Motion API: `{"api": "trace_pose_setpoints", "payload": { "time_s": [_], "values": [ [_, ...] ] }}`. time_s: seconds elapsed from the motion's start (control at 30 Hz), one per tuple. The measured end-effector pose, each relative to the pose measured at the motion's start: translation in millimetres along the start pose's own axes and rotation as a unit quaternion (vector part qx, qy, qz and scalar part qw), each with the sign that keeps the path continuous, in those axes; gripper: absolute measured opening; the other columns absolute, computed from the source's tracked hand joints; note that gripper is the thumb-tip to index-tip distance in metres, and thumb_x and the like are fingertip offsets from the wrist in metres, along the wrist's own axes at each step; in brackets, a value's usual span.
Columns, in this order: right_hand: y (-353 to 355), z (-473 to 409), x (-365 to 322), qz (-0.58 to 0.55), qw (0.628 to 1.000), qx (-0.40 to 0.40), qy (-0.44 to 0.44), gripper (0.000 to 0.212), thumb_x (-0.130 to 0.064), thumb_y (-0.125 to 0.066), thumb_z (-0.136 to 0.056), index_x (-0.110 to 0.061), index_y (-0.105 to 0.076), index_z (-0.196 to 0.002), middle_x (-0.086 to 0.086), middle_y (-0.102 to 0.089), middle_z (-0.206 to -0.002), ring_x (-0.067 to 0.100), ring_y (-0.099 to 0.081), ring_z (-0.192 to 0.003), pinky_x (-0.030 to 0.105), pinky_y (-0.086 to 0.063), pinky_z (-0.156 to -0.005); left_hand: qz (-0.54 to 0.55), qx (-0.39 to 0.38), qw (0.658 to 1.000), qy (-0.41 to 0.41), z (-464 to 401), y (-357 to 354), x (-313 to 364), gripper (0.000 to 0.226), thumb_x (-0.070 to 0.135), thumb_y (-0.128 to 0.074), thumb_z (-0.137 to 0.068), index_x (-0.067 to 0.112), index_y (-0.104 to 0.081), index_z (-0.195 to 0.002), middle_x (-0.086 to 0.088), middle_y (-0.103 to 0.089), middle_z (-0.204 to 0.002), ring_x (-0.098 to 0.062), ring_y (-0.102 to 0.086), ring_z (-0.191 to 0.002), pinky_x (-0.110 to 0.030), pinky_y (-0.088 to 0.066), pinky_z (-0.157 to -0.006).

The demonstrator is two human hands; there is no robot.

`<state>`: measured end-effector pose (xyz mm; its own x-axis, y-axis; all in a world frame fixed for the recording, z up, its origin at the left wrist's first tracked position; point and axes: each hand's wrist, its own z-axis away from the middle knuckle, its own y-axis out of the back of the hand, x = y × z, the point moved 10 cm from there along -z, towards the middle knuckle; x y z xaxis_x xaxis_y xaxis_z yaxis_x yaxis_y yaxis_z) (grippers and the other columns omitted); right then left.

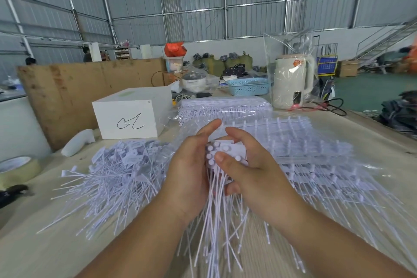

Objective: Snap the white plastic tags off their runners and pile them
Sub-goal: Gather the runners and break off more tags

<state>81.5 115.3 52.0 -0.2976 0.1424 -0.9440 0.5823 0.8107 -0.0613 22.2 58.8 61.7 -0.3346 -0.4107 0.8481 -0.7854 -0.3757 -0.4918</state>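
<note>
Head view: both hands clamp one bundle of white plastic tags with long thin tails (220, 165) above the tabletop (45, 244). Left hand (191, 165) cups it, fingers partly extended; right hand (243, 165) curls round, thumb pressing the round heads. Loose pile of snapped white tags (117, 171) lies left. White cardboard box (130, 115) bears a handwritten black scribble, unreadable.

Hands: two, the left hand (191, 165) and the right hand (246, 162)
White boxes (130, 115): one
Blue baskets (249, 87): one
Kettles (293, 81): one, wrapped in clear plastic
Tape rolls (17, 170): one
Loose tags (112, 174): too many to count, one pile
Tags on runners (304, 153): several stacked sheets, number unclear
Bench (45, 244): one
</note>
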Motion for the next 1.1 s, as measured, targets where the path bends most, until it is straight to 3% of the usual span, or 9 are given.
{"api": "trace_pose_setpoints", "payload": {
  "time_s": [0.23, 0.37, 0.47, 0.53, 0.63, 0.77, 0.87, 1.0, 1.1],
  "values": [
    [9, -5, -1, -0.081, 0.995, 0.050, 0.004, 0.021, -0.005, -0.067, -0.088, -0.019, -0.064, -0.103, 0.005, -0.069, -0.088, 0.023, -0.064, -0.074, 0.031, -0.050, -0.050, -0.009, 0.023, 0.999, 0.022, -1, 3, -10, 0.083, 0.019, -0.068, -0.062, 0.031, -0.042, -0.140, 0.001, -0.072, -0.074, -0.018, -0.069, -0.061, -0.027, -0.049, -0.044],
    [26, -6, -5, -0.121, 0.987, 0.109, 0.007, 0.021, -0.004, -0.064, -0.090, -0.021, -0.063, -0.102, 0.008, -0.069, -0.083, 0.023, -0.064, -0.063, 0.030, -0.049, -0.047, -0.124, -0.023, 0.991, 0.043, -2, 3, -19, 0.091, 0.014, -0.073, -0.066, 0.035, -0.030, -0.144, -0.002, -0.074, -0.104, -0.018, -0.072, -0.080, -0.031, -0.057, -0.070],
    [42, -5, -13, -0.108, 0.982, 0.152, 0.034, 0.019, -0.010, -0.066, -0.090, -0.023, -0.063, -0.103, 0.006, -0.072, -0.086, 0.028, -0.069, -0.069, 0.040, -0.056, -0.061, -0.278, -0.111, 0.953, 0.052, 2, -8, -24, 0.064, 0.010, -0.073, -0.069, 0.022, -0.052, -0.129, -0.004, -0.075, -0.096, -0.025, -0.071, -0.093, -0.043, -0.053, -0.091],
    [48, -4, -15, -0.110, 0.979, 0.164, 0.042, 0.018, -0.012, -0.065, -0.090, -0.022, -0.062, -0.105, 0.002, -0.071, -0.085, 0.023, -0.069, -0.071, 0.038, -0.057, -0.060, -0.346, -0.166, 0.921, 0.067, 8, -18, -31, 0.038, 0.007, -0.070, -0.072, 0.015, -0.068, -0.109, -0.011, -0.073, -0.086, -0.023, -0.068, -0.079, -0.040, -0.051, -0.080],
    [44, -5, -13, -0.150, 0.979, 0.137, 0.035, 0.023, -0.013, -0.064, -0.090, -0.018, -0.058, -0.112, -0.002, -0.071, -0.078, 0.017, -0.070, -0.067, 0.032, -0.055, -0.054, -0.370, -0.131, 0.916, 0.087, 4, -7, -35, 0.032, 0.006, -0.063, -0.072, -0.002, -0.066, -0.103, -0.008, -0.068, -0.064, -0.019, -0.062, -0.057, -0.028, -0.046, -0.060],
    [37, -10, -5, -0.168, 0.981, 0.100, 0.005, 0.075, -0.026, -0.075, -0.072, -0.020, -0.039, -0.137, 0.008, -0.069, -0.103, 0.023, -0.073, -0.082, 0.044, -0.058, -0.077, -0.364, -0.092, 0.926, 0.047, 0, 3, -19, 0.016, 0.007, -0.053, -0.096, -0.008, -0.060, -0.100, -0.004, -0.058, -0.048, -0.013, -0.054, -0.041, -0.017, -0.040, -0.044],
    [37, -10, 2, -0.110, 0.988, 0.102, -0.024, 0.095, -0.045, -0.078, -0.055, -0.031, -0.034, -0.139, 0.004, -0.073, -0.096, 0.018, -0.073, -0.086, 0.048, -0.054, -0.090, -0.340, -0.018, 0.940, -0.001, -4, 14, -2, 0.019, 0.012, -0.054, -0.097, 0.006, -0.062, -0.080, -0.002, -0.048, -0.042, -0.013, -0.045, -0.034, -0.018, -0.037, -0.039],
    [26, -8, 22, 0.100, 0.990, 0.022, -0.094, 0.028, -0.045, -0.071, -0.082, -0.025, -0.065, -0.100, -0.002, -0.072, -0.082, 0.013, -0.068, -0.081, 0.037, -0.057, -0.080, -0.202, 0.090, 0.973, -0.060, -9, 41, 31, 0.014, 0.019, -0.055, -0.095, 0.011, -0.064, -0.088, 0.005, -0.036, -0.043, -0.010, -0.032, -0.033, -0.018, -0.030, -0.036],
    [6, -2, 37, 0.345, 0.930, -0.109, -0.062, 0.018, -0.037, -0.059, -0.093, -0.023, -0.066, -0.101, -0.009, -0.063, -0.076, 0.000, -0.054, -0.056, 0.021, -0.045, -0.057, -0.175, 0.131, 0.974, -0.053, -14, 65, 44, 0.026, 0.032, -0.051, -0.099, 0.013, -0.057, -0.083, 0.006, -0.029, -0.046, -0.010, -0.024, -0.034, -0.018, -0.025, -0.035]
  ]
}}
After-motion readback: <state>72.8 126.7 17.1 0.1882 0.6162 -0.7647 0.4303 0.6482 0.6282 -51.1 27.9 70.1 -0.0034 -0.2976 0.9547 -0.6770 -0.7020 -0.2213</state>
